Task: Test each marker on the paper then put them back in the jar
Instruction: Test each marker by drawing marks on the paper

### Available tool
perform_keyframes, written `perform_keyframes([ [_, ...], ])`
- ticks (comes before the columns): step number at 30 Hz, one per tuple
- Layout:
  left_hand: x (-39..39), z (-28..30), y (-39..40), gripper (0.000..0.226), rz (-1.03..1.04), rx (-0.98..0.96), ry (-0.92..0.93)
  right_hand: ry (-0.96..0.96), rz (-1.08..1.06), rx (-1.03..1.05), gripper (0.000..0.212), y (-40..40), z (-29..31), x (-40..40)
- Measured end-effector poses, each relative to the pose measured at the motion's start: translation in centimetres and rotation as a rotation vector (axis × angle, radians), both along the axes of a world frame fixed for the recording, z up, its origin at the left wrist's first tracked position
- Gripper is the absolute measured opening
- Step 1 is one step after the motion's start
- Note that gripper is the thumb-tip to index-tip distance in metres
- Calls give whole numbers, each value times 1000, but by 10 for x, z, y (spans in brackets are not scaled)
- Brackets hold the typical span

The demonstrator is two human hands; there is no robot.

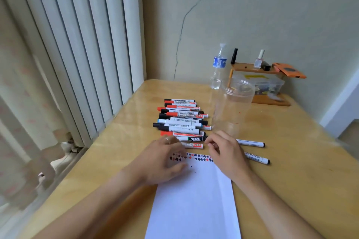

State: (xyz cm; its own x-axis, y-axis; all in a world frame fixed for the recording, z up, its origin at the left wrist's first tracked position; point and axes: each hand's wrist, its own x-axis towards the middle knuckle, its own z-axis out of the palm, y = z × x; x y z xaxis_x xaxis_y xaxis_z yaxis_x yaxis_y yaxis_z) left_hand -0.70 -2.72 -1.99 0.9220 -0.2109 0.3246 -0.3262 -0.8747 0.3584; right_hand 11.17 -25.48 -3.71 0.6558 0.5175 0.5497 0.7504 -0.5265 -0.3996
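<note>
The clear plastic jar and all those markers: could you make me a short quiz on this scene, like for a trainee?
1. True or false: the clear plastic jar already holds markers.
2. Where do the colour test marks sit on the white paper sheet? A) far edge B) near edge
3. How many black-capped white markers lie alone right of the hands?

Key: 1 false, it looks empty; 2 A; 3 two, while the row of whiteboard markers lies left of the jar.
</note>
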Motion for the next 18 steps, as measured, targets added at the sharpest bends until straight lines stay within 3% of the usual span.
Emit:
perform_keyframes([
  [4,10,-7,13,3,218,-9,-232,-12,-3,-21,15,-1,0,-2],
  [13,16,-16,27,24,222,-70,-159,-69,1,4,13,2,3,-11],
  [18,11,-5,23,16,128,-74,-218,-181,78,6,6,6,8,-19],
])
